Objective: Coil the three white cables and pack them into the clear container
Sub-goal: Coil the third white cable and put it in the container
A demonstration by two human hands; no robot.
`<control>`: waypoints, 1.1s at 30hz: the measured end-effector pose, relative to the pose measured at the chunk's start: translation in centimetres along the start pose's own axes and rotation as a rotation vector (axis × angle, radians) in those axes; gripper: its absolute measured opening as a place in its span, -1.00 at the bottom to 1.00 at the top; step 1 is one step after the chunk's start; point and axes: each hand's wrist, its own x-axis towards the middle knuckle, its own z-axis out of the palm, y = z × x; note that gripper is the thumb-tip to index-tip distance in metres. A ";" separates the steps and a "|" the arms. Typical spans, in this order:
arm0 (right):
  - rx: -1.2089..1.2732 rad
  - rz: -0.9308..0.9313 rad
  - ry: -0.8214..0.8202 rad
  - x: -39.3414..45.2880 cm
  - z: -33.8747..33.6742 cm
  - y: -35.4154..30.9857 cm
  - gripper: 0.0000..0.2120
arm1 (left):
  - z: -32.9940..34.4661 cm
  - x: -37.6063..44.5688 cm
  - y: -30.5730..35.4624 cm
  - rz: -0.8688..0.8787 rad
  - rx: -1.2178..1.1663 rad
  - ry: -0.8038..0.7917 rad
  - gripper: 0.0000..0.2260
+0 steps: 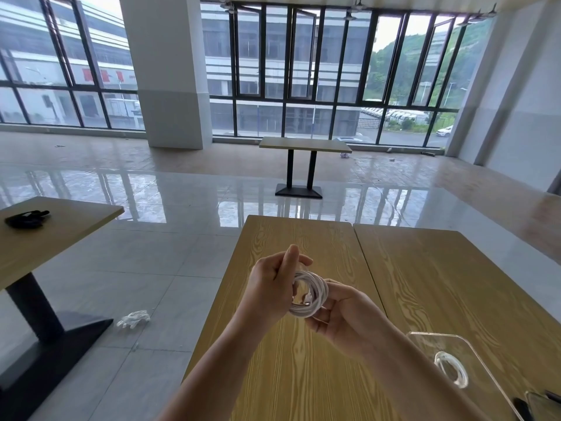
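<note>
**Both hands on one coiled white cable above the counter**

A white cable [309,294] is wound into a compact ring of several loops and held in the air between the two hands, over the near part of the wood-grain counter [291,360].

The left hand [273,278] is curled closed at the upper left of the coil. Its fingers [290,256] are pinched together near the top of the loops, thumb against forefinger; whether they pinch a strand of the cable cannot be told, since the hand hides that spot.

The right hand [343,317] cups the coil from below and from the right. Its fingers wrap under the bottom edge of the ring and grasp it, with the thumb lying along the right side of the loops.

A clear container [473,369] lies on the counter to the right of the hands, near the lower right edge of the view, apart from the coil. Inside or on it a clear round ring [452,370] shows; what it is cannot be made out.

Only this one cable is clearly seen. A second counter [440,268] adjoins the first on the right.
</note>
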 end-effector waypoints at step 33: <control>-0.628 -0.283 0.102 -3.6 -0.2 1.2 -0.71 | -0.3 -0.2 -1.6 -0.209 -0.217 0.196 -0.51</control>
